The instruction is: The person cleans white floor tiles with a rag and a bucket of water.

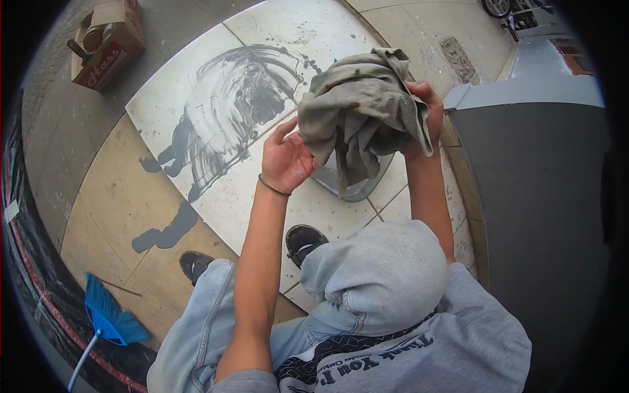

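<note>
Smooth white tiles [157, 118] carry a streaky dark smear [267, 101]. The left hand [286, 159] cups the crumpled gray cloth's [360, 105] near side, its grip unclear; the cloth hangs above a rounded container [362, 190]. The right hand's [429, 121] fingers clamp it. Seemingly mid-bunching, the next move calls for gathering loose folds.

Matt rumpled cloth rag [363, 98], smooth tiles [337, 219], cardboard box [108, 65]

Cloth [363, 108] at upper centre, container [368, 189] partly behind it, smear [226, 98] on floor tiles [252, 206] left of cloth, box [123, 56] upper left, broom [111, 316] lower left
</note>
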Demonstrator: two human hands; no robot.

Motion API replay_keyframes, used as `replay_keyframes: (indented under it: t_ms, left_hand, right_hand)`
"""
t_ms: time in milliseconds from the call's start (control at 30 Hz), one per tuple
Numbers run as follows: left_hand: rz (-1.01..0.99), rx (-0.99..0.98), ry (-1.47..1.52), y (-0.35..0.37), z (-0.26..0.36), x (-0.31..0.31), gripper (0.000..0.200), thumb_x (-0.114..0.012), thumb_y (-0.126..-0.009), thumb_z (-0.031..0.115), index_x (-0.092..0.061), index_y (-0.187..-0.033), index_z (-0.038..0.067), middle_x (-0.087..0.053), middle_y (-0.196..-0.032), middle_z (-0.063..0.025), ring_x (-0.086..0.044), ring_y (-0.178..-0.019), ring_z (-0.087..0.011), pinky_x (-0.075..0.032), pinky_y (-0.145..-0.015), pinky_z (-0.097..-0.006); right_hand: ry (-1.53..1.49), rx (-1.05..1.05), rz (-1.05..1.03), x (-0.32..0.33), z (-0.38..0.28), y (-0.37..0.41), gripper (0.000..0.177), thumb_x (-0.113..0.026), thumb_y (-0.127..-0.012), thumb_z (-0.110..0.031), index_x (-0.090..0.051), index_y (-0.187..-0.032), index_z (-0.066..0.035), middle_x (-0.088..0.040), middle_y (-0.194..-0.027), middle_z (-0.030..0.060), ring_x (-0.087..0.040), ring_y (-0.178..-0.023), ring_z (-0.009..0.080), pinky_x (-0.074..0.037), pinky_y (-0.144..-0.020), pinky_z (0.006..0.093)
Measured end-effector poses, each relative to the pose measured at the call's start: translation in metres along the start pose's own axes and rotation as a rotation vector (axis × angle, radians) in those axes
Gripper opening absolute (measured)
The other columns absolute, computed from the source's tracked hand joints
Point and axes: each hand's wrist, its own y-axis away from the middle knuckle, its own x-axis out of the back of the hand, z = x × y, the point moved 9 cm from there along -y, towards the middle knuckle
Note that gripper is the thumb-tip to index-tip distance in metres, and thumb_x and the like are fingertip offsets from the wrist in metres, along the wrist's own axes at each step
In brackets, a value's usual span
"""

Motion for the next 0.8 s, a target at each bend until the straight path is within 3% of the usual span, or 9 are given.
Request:
replay_keyframes:
  t_ms: [33,100,167,233,300,433,633,733,800]
  left_hand:
    - [-0.003,0.005,-0.004,0.011,0.0,-0.005,0.048,-0.038,-0.097,0.037,-0.057,-0.122,0.001,-0.062,-0.121,-0.0144,-0.061,-0.109,-0.0254,-0.049,-0.09,-0.0406]
    - [0.148,-0.238,-0.41,0.037,0.037,0.001,0.036,-0.049,-0.095,0.03,-0.06,-0.115,0.002,-0.066,-0.111,-0.0103,-0.064,-0.101,-0.0203,-0.05,-0.085,-0.0341]
    - [0.175,-0.278,-0.85,0.053,0.078,-0.008,0.026,-0.06,-0.092,0.022,-0.061,-0.111,0.004,-0.066,-0.102,-0.0052,-0.062,-0.092,-0.0138,-0.048,-0.08,-0.0277]
    - [0.29,-0.47,-0.82,0.082,0.132,-0.018,0.021,-0.066,-0.09,0.018,-0.062,-0.106,0.005,-0.065,-0.093,-0.0023,-0.059,-0.084,-0.0093,-0.046,-0.078,-0.0249]
    - [0.306,-0.783,-0.934,0.106,0.18,-0.045,0.013,-0.061,-0.094,0.017,-0.062,-0.1,0.006,-0.064,-0.091,-0.0009,-0.061,-0.082,-0.0095,-0.05,-0.075,-0.0263]
    - [0.401,-1.009,-1.073,0.119,0.213,-0.115,0.013,-0.067,-0.09,0.019,-0.066,-0.092,0.006,-0.064,-0.087,-0.0019,-0.061,-0.077,-0.009,-0.05,-0.065,-0.0236]
    - [0.287,-1.073,-1.345,0.112,0.206,-0.158,0.012,-0.067,-0.089,0.014,-0.066,-0.089,0.003,-0.068,-0.095,-0.0074,-0.062,-0.09,-0.0142,-0.047,-0.088,-0.0301]
    - [0.637,-0.806,-1.71,0.113,0.215,-0.1,0.013,-0.065,-0.088,0.014,-0.065,-0.09,0.002,-0.068,-0.097,-0.0102,-0.062,-0.098,-0.0201,-0.045,-0.09,-0.0345]
    - [0.895,-0.782,-1.96,0.114,0.21,-0.07,0.02,-0.064,-0.088,0.018,-0.062,-0.1,0.001,-0.066,-0.101,-0.0112,-0.061,-0.098,-0.0237,-0.046,-0.088,-0.0359]
  right_hand:
    - [-0.015,-0.133,-0.046,-0.015,0.021,-0.002,0.036,-0.046,-0.09,-0.021,-0.061,-0.107,0.007,-0.067,-0.101,0.0192,-0.066,-0.091,0.025,-0.052,-0.088,0.035]
    - [0.243,-0.077,0.214,0.012,0.035,-0.011,0.033,-0.049,-0.092,-0.021,-0.062,-0.107,0.005,-0.068,-0.091,0.0145,-0.067,-0.083,0.0221,-0.054,-0.083,0.0329]
    - [0.481,0.106,0.234,-0.018,0.025,-0.015,0.03,-0.052,-0.093,-0.022,-0.062,-0.105,0.003,-0.067,-0.09,0.011,-0.066,-0.081,0.0192,-0.054,-0.079,0.0312]
    - [0.382,-0.051,0.121,-0.004,0.026,-0.044,0.027,-0.052,-0.093,-0.022,-0.063,-0.104,0.001,-0.066,-0.097,0.01,-0.065,-0.083,0.0169,-0.055,-0.075,0.029]
    - [0.627,0.083,0.132,-0.01,-0.001,-0.058,0.03,-0.057,-0.092,-0.027,-0.062,-0.102,0.001,-0.067,-0.094,0.0066,-0.065,-0.078,0.0129,-0.054,-0.072,0.0264]
    - [0.813,0.206,0.143,-0.018,-0.045,-0.078,0.031,-0.072,-0.084,-0.02,-0.062,-0.104,0.0,-0.066,-0.091,0.0063,-0.064,-0.078,0.0107,-0.054,-0.07,0.0242]
    - [1.024,0.513,0.069,-0.035,-0.089,-0.081,0.031,-0.072,-0.083,-0.028,-0.066,-0.099,-0.002,-0.066,-0.086,0.0031,-0.063,-0.074,0.0113,-0.051,-0.065,0.0273]
    - [1.812,0.047,0.299,0.008,-0.062,-0.092,0.038,-0.069,-0.08,-0.037,-0.07,-0.077,0.001,-0.065,-0.067,0.0087,-0.062,-0.066,0.0182,-0.047,-0.064,0.0343]
    - [2.04,-0.076,0.301,0.055,-0.024,-0.111,0.028,-0.063,-0.08,-0.027,-0.07,-0.087,0.0,-0.068,-0.078,0.0208,-0.065,-0.074,0.0351,-0.051,-0.074,0.039]
